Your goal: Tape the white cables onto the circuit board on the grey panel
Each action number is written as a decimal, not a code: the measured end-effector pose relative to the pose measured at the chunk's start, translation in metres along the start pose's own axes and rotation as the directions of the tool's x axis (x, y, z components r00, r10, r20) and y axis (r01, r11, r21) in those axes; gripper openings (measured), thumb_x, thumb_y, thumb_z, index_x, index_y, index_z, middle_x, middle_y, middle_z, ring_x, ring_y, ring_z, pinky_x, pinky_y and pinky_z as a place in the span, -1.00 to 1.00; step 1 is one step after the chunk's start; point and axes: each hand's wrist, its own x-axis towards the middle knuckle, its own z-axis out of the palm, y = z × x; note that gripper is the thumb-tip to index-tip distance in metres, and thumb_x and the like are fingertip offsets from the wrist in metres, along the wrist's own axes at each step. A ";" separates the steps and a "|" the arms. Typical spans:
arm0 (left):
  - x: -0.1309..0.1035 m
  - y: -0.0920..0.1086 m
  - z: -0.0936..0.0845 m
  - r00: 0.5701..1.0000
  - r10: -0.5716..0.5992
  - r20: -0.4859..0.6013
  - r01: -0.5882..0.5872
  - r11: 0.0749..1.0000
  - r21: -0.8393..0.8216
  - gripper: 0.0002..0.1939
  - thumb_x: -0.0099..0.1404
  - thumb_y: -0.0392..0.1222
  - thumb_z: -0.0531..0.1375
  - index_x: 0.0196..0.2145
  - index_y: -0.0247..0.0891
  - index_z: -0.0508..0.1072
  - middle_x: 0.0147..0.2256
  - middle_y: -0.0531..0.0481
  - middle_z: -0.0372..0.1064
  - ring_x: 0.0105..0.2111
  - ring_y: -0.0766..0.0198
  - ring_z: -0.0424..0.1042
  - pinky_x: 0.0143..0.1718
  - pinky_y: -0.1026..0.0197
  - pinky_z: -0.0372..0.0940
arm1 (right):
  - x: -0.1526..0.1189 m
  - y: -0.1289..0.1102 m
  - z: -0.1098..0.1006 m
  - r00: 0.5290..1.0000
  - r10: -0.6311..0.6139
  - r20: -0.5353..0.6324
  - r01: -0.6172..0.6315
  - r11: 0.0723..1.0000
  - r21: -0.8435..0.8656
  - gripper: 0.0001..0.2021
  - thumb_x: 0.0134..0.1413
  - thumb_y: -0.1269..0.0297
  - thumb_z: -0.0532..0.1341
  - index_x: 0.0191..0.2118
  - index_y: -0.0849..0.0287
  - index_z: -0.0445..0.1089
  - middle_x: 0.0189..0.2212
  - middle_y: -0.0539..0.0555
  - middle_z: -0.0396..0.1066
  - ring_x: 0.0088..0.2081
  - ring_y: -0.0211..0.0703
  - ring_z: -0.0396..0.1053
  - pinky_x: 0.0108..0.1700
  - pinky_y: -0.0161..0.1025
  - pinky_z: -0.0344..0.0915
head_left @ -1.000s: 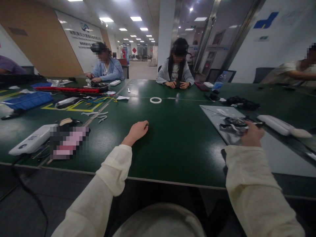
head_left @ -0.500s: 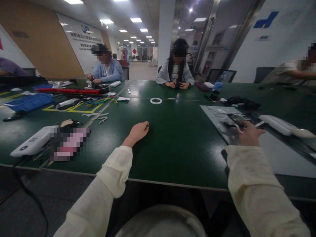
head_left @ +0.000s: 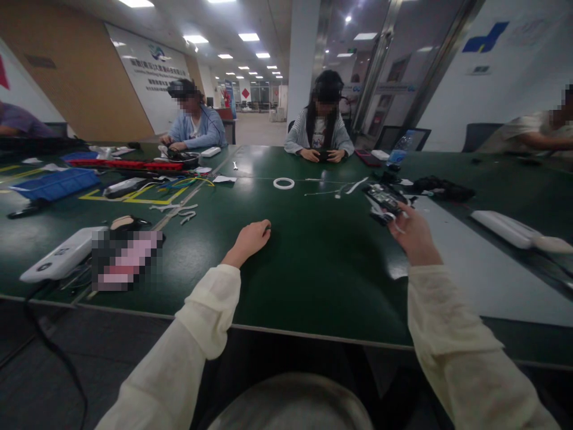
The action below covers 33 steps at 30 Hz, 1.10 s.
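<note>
My right hand (head_left: pixel 414 236) grips a dark circuit board (head_left: pixel 382 197) by its near right edge. The board is tilted and lifted off the table, with black parts and whitish strips or cables hanging at its underside. My left hand (head_left: pixel 248 239) lies on the green table with its fingers curled together. A small dark spot shows at its fingertips; what it is, I cannot tell. Beyond the left hand lies a white ring like a tape roll (head_left: pixel 283 183). Thin pale wires (head_left: pixel 335 191) are on the table just left of the board.
A grey mat (head_left: pixel 487 275) lies under my right forearm, with a white device (head_left: pixel 504 228) beside it. At left are a white power strip-like box (head_left: pixel 65 254), a pink phone-like item (head_left: pixel 129 263) and a blue tray (head_left: pixel 56 186). Co-workers sit across the table; a water bottle (head_left: pixel 400 149) stands far right.
My right hand has lifted the circuit board off the grey mat and moved it left and up, over the green table. My left hand has stayed in place.
</note>
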 end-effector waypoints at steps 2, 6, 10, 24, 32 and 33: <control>0.001 0.002 -0.001 0.998 -0.022 -0.055 0.021 0.999 -0.034 -0.79 0.33 -0.17 -0.01 -0.14 -0.21 0.35 -0.29 -0.05 0.42 -0.30 0.20 0.41 -0.30 0.23 0.24 | -0.013 0.012 0.016 0.991 0.109 0.075 -0.109 0.994 -0.004 -0.88 -0.11 0.50 0.20 -0.39 0.17 0.31 -0.43 0.04 0.43 -0.46 -0.28 0.42 -0.57 -0.45 0.36; 0.003 0.004 -0.005 0.957 -0.083 -0.278 0.033 0.983 -0.180 -0.76 0.35 -0.18 -0.04 -0.16 -0.24 0.36 -0.26 -0.06 0.40 -0.29 0.25 0.39 -0.22 0.23 0.25 | -0.041 0.033 0.039 0.922 0.244 0.300 -0.242 0.969 -0.042 -0.78 -0.15 0.48 0.26 -0.31 0.13 0.31 -0.37 -0.01 0.45 -0.45 -0.28 0.43 -0.54 -0.42 0.39; 0.007 0.005 -0.007 0.921 -0.189 -0.340 0.040 0.916 -0.399 -0.73 0.35 -0.13 -0.05 -0.16 -0.26 0.38 -0.20 -0.07 0.41 -0.21 0.26 0.38 -0.16 0.24 0.25 | -0.064 0.047 0.052 0.803 0.300 0.515 -0.304 0.949 -0.080 -0.73 -0.13 0.48 0.27 -0.25 0.11 0.30 -0.32 -0.03 0.44 -0.39 -0.27 0.43 -0.42 -0.35 0.45; 0.004 0.010 -0.009 0.958 -0.050 0.284 0.283 0.337 -0.898 -0.68 0.20 -0.02 0.19 -0.25 -0.37 0.45 -0.26 -0.17 0.48 -0.36 0.29 0.47 -0.34 0.26 0.34 | -0.099 0.057 0.061 0.582 0.425 0.693 -0.398 0.892 -0.212 -0.50 -0.13 0.44 0.31 -0.01 0.08 0.22 -0.16 0.04 0.40 -0.18 -0.17 0.42 -0.30 -0.27 0.45; 0.007 0.003 -0.002 0.958 -0.046 0.282 0.280 0.353 -0.893 -0.73 0.16 -0.06 0.24 -0.33 -0.36 0.46 -0.30 -0.12 0.49 -0.42 0.34 0.46 -0.42 0.32 0.29 | -0.096 0.061 0.059 0.556 0.455 0.695 -0.386 0.882 -0.269 -0.50 -0.09 0.45 0.30 0.01 0.11 0.19 -0.16 0.06 0.40 -0.15 -0.15 0.42 -0.24 -0.23 0.46; 0.007 0.003 -0.002 0.959 -0.044 0.279 0.276 0.358 -0.892 -0.73 0.16 -0.05 0.23 -0.32 -0.35 0.46 -0.30 -0.12 0.49 -0.41 0.34 0.46 -0.43 0.33 0.28 | -0.096 0.061 0.059 0.554 0.456 0.697 -0.386 0.882 -0.271 -0.48 -0.10 0.45 0.30 0.02 0.11 0.18 -0.15 0.07 0.40 -0.15 -0.15 0.42 -0.24 -0.23 0.46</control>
